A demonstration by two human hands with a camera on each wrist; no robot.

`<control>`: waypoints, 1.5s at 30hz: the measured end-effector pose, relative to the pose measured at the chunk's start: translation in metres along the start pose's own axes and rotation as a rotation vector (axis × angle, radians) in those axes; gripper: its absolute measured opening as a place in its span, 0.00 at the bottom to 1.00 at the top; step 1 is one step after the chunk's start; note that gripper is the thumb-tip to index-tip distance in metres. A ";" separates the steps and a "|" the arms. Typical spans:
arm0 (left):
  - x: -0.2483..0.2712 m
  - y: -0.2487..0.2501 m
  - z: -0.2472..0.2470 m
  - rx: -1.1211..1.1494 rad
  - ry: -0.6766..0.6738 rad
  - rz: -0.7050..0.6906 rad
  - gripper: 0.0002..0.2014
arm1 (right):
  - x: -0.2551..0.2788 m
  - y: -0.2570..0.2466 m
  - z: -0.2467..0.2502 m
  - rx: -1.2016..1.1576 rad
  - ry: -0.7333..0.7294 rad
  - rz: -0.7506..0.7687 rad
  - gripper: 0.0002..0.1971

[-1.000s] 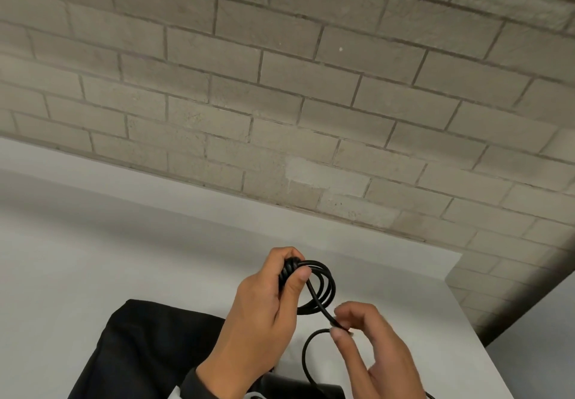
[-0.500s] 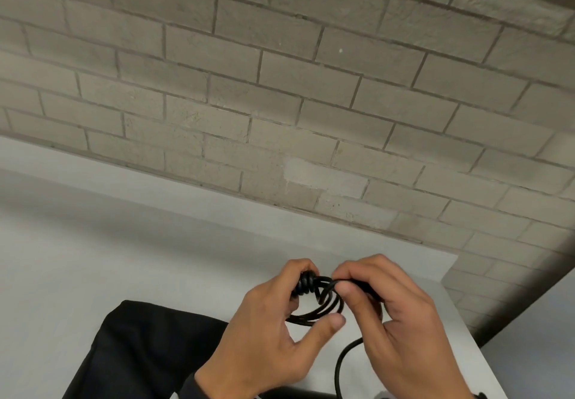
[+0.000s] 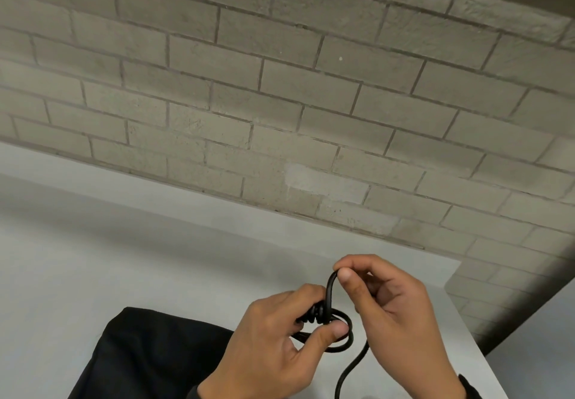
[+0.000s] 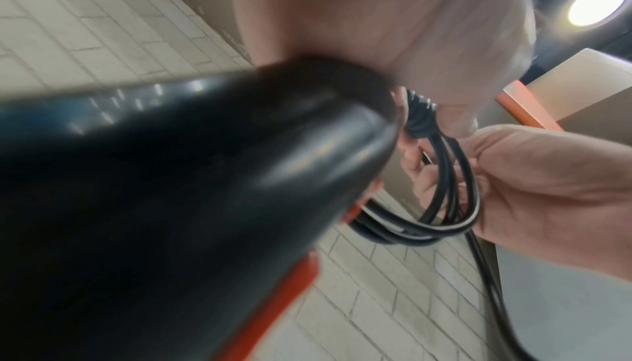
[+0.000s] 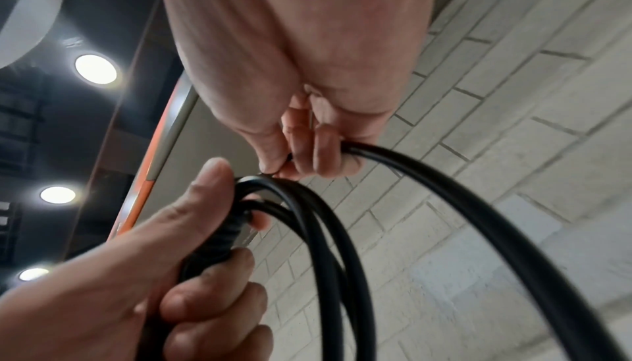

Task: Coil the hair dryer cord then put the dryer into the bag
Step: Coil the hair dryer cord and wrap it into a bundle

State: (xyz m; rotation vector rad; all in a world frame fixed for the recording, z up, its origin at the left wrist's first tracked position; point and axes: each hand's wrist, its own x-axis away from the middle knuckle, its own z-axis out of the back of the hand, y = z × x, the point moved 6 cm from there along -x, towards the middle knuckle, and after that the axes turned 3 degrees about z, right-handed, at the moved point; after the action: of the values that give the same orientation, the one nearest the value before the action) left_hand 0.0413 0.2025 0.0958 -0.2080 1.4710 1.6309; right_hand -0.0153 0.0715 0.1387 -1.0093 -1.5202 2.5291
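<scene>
My left hand [image 3: 273, 336] gripping coiled cord [image 3: 337, 335] over table [image 3: 155, 258] near right edge. My right hand [image 3: 389, 311] pinching free strand just above coil, strand running upright. Dryer [image 4: 171, 191] below left wrist. Bag [image 3: 149, 355] lying left of hands.

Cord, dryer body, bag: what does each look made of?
Cord: smooth black rubber or PVC jacket, judging by its soft sheen and easy bends; the left hand grips its loops, the right hand pinches a strand. Dryer body: glossy black hard plastic, sharp highlights, orange trim. Bag: matte black fabric, likely woven, soft folds.
</scene>
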 end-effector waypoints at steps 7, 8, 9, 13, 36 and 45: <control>0.003 -0.002 0.003 0.029 0.023 0.026 0.13 | 0.008 0.032 -0.006 -0.193 0.022 -0.151 0.03; 0.004 -0.003 0.003 0.039 0.025 0.039 0.14 | 0.009 0.036 -0.008 -0.226 0.025 -0.160 0.02; 0.004 -0.004 0.003 0.051 0.023 0.054 0.14 | 0.011 0.040 -0.009 -0.261 0.029 -0.172 0.02; 0.007 -0.006 0.003 0.094 0.020 0.129 0.18 | 0.024 0.053 -0.014 -0.336 -0.025 -0.159 0.25; -0.004 -0.011 0.007 0.109 0.129 0.172 0.10 | 0.035 0.040 -0.010 0.238 0.336 0.167 0.22; -0.002 -0.015 0.002 0.252 0.096 0.211 0.14 | 0.036 -0.001 -0.030 0.062 0.756 -0.063 0.21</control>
State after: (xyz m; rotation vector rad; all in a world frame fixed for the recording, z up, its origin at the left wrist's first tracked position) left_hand 0.0542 0.2012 0.0871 0.0114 1.8055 1.5978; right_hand -0.0281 0.1073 0.1110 -1.6120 -1.1964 1.7869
